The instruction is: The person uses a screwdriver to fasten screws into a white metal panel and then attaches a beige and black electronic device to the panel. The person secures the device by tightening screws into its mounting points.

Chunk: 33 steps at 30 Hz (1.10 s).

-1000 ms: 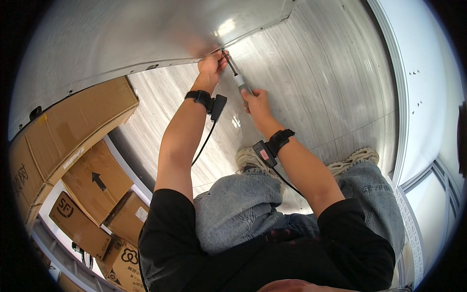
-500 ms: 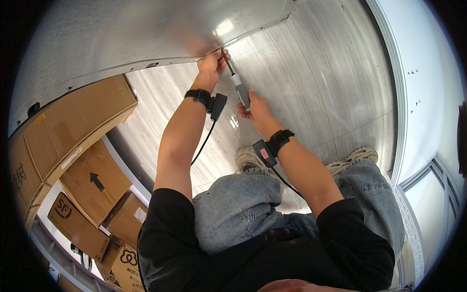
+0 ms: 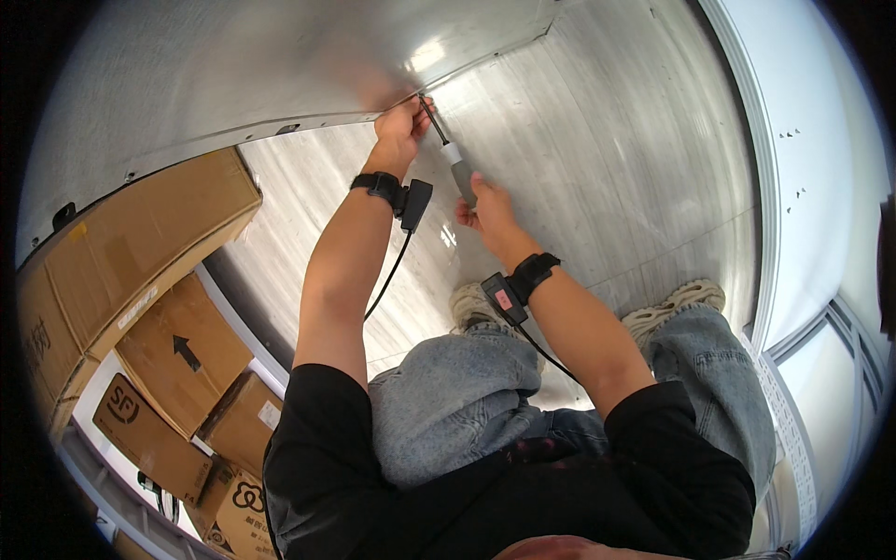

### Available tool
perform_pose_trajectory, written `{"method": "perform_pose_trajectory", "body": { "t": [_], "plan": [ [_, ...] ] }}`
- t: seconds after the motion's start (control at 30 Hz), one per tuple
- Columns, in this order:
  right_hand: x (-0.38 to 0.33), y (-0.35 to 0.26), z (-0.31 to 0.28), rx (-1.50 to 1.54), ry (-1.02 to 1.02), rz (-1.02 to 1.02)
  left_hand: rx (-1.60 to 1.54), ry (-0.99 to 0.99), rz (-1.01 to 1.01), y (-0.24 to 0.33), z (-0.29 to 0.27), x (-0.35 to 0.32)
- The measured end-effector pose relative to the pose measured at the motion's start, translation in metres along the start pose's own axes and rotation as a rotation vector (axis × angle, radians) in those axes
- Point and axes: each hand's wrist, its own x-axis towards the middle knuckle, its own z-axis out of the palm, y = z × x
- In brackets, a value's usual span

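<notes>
A screwdriver with a grey handle, a pale collar and a dark shaft slants up toward the bottom edge of a large metal panel. My right hand grips the lower end of its handle, fingers closed round it. Up at the panel's edge, my left hand has its fingers pinched together beside the screwdriver's tip. Whatever those fingers hold is too small and covered to make out. The tip itself meets the panel edge between the fingertips.
Several cardboard boxes stand at the left, one long carton beside the panel. Pale wood-look floor lies under my shoes. A white framed wall rises on the right. Each wrist wears a black strapped device with a cable.
Both hands and the screwdriver have shifted very slightly left in the picture. The screwdriver's tip stays at the panel edge and both grips look the same.
</notes>
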Motion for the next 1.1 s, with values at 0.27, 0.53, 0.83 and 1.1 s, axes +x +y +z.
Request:
{"method": "perform_pose_trajectory", "body": {
  "t": [0.27, 0.53, 0.83, 1.1],
  "plan": [
    [-0.001, 0.001, 0.001, -0.007, 0.028, -0.064, -0.011, -0.016, 0.01, -0.003, -0.003, 0.004],
    [-0.004, 0.0, 0.003, -0.042, 0.033, 0.002, 0.015, -0.01, 0.01, -0.002, -0.003, 0.004],
    [0.0, -0.008, 0.0, -0.046, -0.028, 0.063, 0.02, -0.007, -0.018, 0.0, -0.003, 0.003],
    [-0.001, -0.009, 0.0, 0.016, -0.018, 0.013, -0.007, -0.01, -0.014, -0.003, -0.003, 0.006]
  ]
}}
